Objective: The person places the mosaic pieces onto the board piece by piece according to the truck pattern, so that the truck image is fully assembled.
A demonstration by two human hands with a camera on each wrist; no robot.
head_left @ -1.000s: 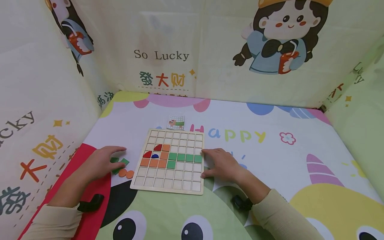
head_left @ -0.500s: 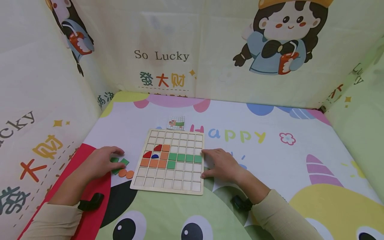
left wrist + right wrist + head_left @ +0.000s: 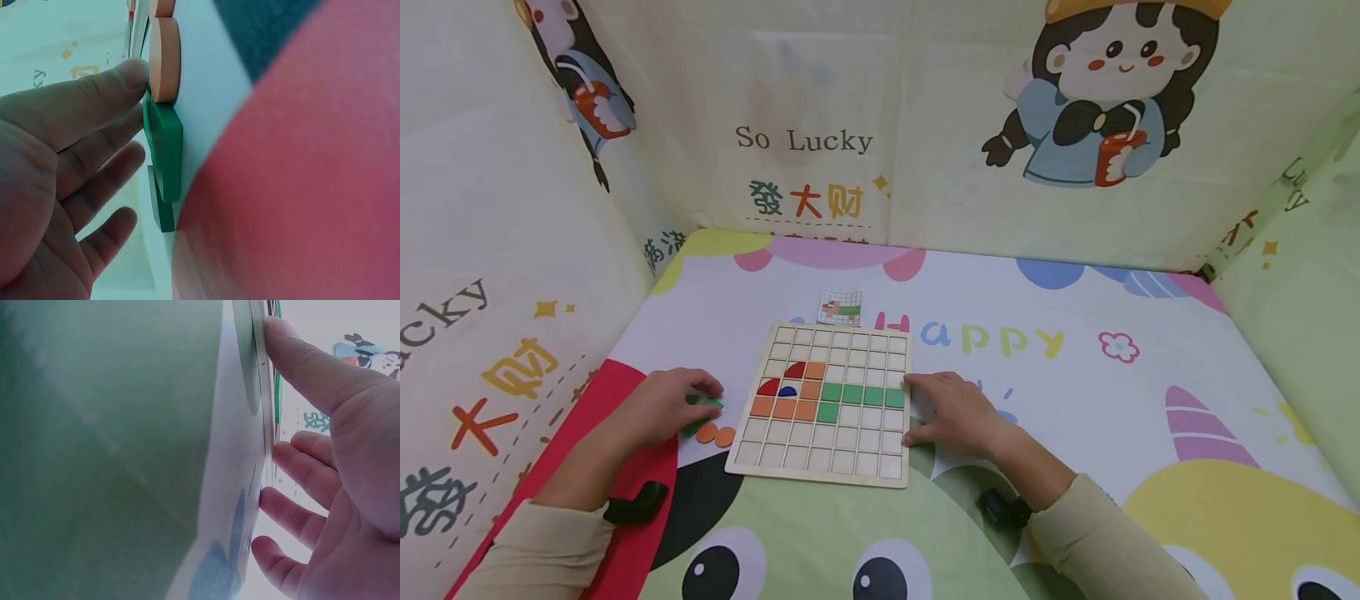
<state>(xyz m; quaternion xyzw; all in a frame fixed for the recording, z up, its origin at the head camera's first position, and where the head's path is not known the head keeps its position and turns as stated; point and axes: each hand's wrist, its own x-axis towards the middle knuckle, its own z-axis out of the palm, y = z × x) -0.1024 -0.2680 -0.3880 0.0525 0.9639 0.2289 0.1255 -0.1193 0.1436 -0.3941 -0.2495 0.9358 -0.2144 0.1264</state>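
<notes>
Head: left hand (image 3: 672, 403) has narrowed (over green tiles (image 3: 167, 153)).

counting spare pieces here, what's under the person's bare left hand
Flat green four-sided tiles are beneath the bare left hand, partly covered; at least two show in the left wrist view. Whether others are hidden cannot be seen.

Cartoon-print tbl (image 3: 1075, 400): grid brd (image 3: 861, 437), pic card (image 3: 841, 307), grn pcs (image 3: 167, 153), 2 orng discs (image 3: 706, 432).
</notes>
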